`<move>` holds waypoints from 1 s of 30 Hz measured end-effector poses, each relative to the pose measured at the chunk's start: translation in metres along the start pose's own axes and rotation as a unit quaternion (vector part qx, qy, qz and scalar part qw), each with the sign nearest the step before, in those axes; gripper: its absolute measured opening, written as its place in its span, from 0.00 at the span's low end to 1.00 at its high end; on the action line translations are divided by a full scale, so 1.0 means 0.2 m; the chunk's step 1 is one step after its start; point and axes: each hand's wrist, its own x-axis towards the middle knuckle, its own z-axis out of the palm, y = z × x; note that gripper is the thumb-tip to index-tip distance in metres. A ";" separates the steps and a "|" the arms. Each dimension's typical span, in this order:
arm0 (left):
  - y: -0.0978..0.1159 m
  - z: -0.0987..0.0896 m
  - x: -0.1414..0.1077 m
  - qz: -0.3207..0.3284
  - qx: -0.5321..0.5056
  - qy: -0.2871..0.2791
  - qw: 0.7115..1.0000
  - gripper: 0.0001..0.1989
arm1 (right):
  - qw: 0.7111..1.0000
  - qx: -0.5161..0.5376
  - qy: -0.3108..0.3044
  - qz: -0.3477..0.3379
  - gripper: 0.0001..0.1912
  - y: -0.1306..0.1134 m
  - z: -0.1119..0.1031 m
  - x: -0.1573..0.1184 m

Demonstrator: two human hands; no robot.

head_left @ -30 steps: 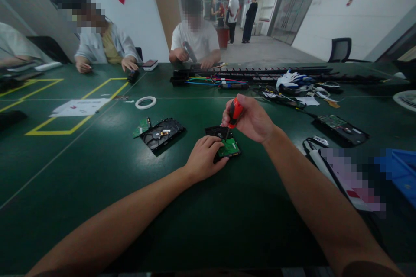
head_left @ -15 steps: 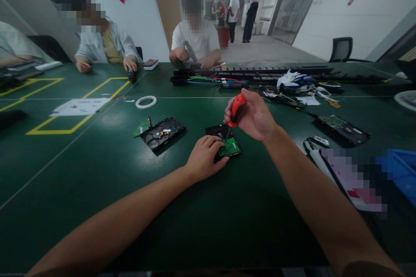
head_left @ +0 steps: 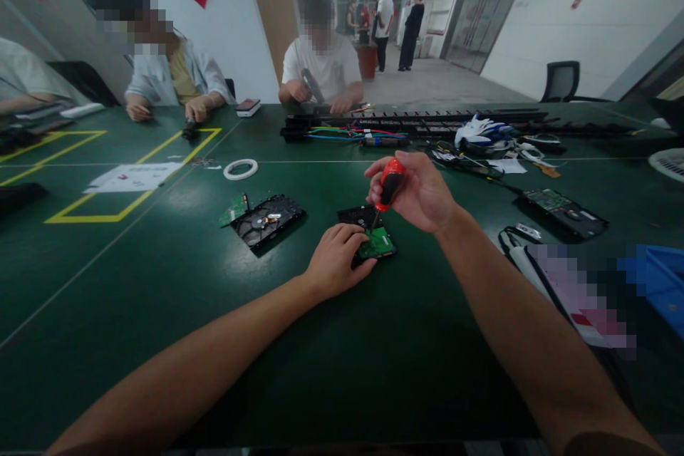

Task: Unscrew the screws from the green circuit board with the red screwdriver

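On the green table lies a black hard drive point(head_left: 353, 215) with a green circuit board point(head_left: 380, 244) on it. My left hand point(head_left: 338, 260) grips the drive's left side, fingers on the board's edge and thumb along the near edge. My right hand point(head_left: 420, 189) is closed around a red and black screwdriver point(head_left: 392, 182), held tilted above the drive. The screwdriver's shaft points down to the board beside my left fingertips; whether its tip sits in a screw is too small to tell.
An opened drive point(head_left: 270, 221) with a loose green board point(head_left: 234, 211) lies left, near a white ring point(head_left: 240, 169). Another drive point(head_left: 563, 214), a blue crate point(head_left: 657, 288) and gloves point(head_left: 484, 131) are right. Long black strips point(head_left: 427, 121) lie behind. People sit across the table.
My right fingers have loosened and spread slightly on the screwdriver handle, which has shifted down a little. My left hand is still. Across the table, a person's hand with a dark object moved left.
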 end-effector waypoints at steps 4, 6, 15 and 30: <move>0.00 0.00 0.00 0.003 0.001 0.003 1.000 0.18 | 1.000 -0.006 -0.002 -0.005 0.23 0.00 -0.02 0.01; 0.00 0.00 0.00 0.003 0.004 0.003 1.000 0.18 | 1.000 -0.005 -0.001 -0.007 0.22 0.00 -0.02 0.01; -0.01 0.01 0.00 0.008 0.005 0.006 1.000 0.17 | 1.000 0.022 -0.008 0.004 0.18 -0.01 -0.02 0.00; 0.00 0.00 0.01 0.003 0.001 0.003 1.000 0.17 | 1.000 0.006 -0.009 0.017 0.25 0.00 -0.01 -0.01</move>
